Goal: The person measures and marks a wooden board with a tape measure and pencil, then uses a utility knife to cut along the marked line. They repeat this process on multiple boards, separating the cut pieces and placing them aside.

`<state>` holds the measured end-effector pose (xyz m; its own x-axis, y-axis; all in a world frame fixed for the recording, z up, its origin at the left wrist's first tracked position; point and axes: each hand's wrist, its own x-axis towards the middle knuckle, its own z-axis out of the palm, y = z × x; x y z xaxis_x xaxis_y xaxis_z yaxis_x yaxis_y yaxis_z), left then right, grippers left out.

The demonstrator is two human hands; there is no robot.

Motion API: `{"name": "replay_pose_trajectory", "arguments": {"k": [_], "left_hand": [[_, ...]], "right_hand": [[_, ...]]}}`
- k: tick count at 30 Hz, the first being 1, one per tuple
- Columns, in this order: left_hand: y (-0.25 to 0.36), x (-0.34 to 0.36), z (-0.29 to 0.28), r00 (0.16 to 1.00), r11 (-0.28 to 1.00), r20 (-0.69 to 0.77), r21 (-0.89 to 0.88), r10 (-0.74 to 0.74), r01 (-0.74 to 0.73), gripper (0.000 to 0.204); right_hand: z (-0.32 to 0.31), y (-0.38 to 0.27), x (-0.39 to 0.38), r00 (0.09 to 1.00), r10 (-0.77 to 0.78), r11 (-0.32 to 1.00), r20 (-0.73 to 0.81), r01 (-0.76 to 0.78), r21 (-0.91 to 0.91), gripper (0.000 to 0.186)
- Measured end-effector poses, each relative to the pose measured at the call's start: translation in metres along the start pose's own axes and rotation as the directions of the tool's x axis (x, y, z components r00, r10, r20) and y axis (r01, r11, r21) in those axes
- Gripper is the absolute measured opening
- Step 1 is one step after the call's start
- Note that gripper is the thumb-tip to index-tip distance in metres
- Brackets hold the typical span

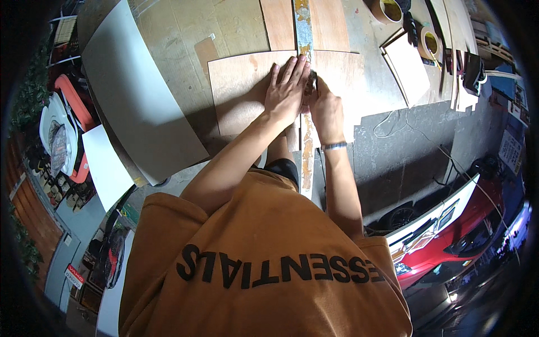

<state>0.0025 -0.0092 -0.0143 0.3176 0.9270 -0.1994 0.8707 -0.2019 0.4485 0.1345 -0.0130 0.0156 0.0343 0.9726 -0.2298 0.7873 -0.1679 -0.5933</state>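
A thin plywood sheet [238, 84] lies on the worktable, its near edge reaching over the table's front. Across it, pointing away from me, runs a long worn metal straightedge [304, 25] flecked with rust-brown and pale blue. My left hand [286, 95] lies flat with fingers stretched out, pressing on the sheet and the straightedge's left side. Just to the right, my right hand [327, 115] is closed round a small dark tool [311, 80] held against the straightedge. Most of the tool is hidden by my fingers, so its kind is unclear.
Another plywood piece [331, 25] lies beyond the sheet. A large white board [132, 95] covers the table's left part. At the right are tape rolls [387, 10] and small stacked panels [405, 67]. A cable [415, 129] trails over the grey floor near framed pieces [435, 222].
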Motion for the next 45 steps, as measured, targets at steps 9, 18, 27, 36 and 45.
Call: {"name": "replay_pose_trajectory", "arguments": {"k": [9, 18, 27, 36, 45], "left_hand": [[0.004, -0.001, -0.008, 0.996, 0.998, 0.09, 0.062, -0.01, 0.004, 0.122], [0.002, -0.001, -0.007, 0.998, 0.999, 0.068, 0.037, 0.011, -0.013, 0.123], [0.004, 0.002, -0.014, 0.987, 0.998, 0.16, 0.064, -0.023, 0.012, 0.124], [0.002, 0.001, -0.014, 0.991, 1.0, 0.129, 0.011, -0.017, 0.015, 0.117], [0.001, 0.002, -0.007, 0.987, 0.998, 0.157, -0.048, -0.028, 0.036, 0.126]], "right_hand": [[-0.002, 0.02, -0.108, 0.998, 0.033, 0.989, -0.049, -0.039, -0.141, 0.038], [-0.042, 0.01, -0.093, 0.987, -0.001, 1.0, -0.162, 0.004, 0.02, 0.042], [-0.003, -0.012, 0.051, 0.999, -0.003, 0.997, -0.04, 0.0, -0.083, 0.037], [0.001, -0.014, 0.046, 0.999, -0.038, 0.986, -0.003, 0.037, -0.163, 0.029], [-0.004, 0.014, -0.088, 0.999, 0.045, 0.989, -0.014, -0.046, -0.144, 0.039]]}}
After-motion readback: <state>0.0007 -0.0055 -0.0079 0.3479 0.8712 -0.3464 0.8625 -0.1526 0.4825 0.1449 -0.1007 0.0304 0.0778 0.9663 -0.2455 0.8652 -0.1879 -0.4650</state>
